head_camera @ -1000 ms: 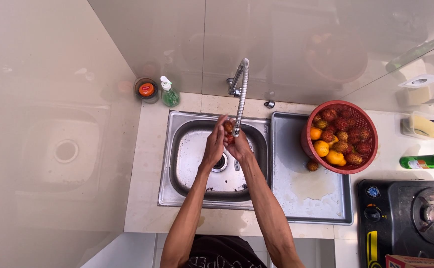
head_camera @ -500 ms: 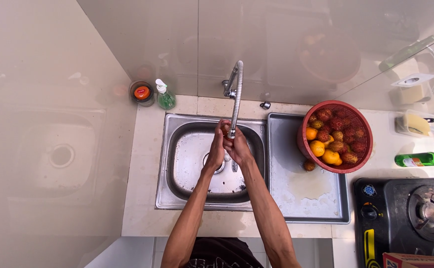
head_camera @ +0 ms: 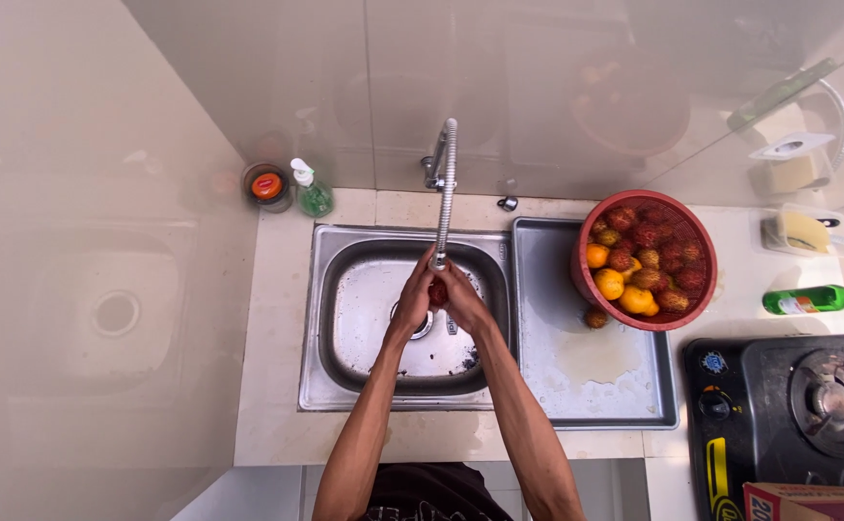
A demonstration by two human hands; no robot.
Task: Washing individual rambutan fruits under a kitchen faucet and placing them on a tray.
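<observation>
Over the steel sink basin (head_camera: 364, 289), my left hand (head_camera: 412, 294) and my right hand (head_camera: 462, 297) are cupped together around a small dark red fruit (head_camera: 437, 290). They sit directly under the tip of the flexible metal faucet (head_camera: 446, 188). Only a sliver of the fruit shows between my fingers. A red basket (head_camera: 702, 289) full of red and orange fruit stands on the draining board to the right, apart from my hands. One loose fruit (head_camera: 594, 317) lies beside the basket.
A green soap bottle (head_camera: 312, 191) and a round jar with an orange lid (head_camera: 266, 185) stand at the back left corner. A gas stove (head_camera: 798, 405) is at the right, with a lying green bottle (head_camera: 817, 299) and a sponge tray (head_camera: 803, 232) behind it. The wet draining board (head_camera: 595, 367) lies right of the basin.
My hands have stayed together under the faucet, shifting slightly as they turn the fruit. The view has drifted a little.
</observation>
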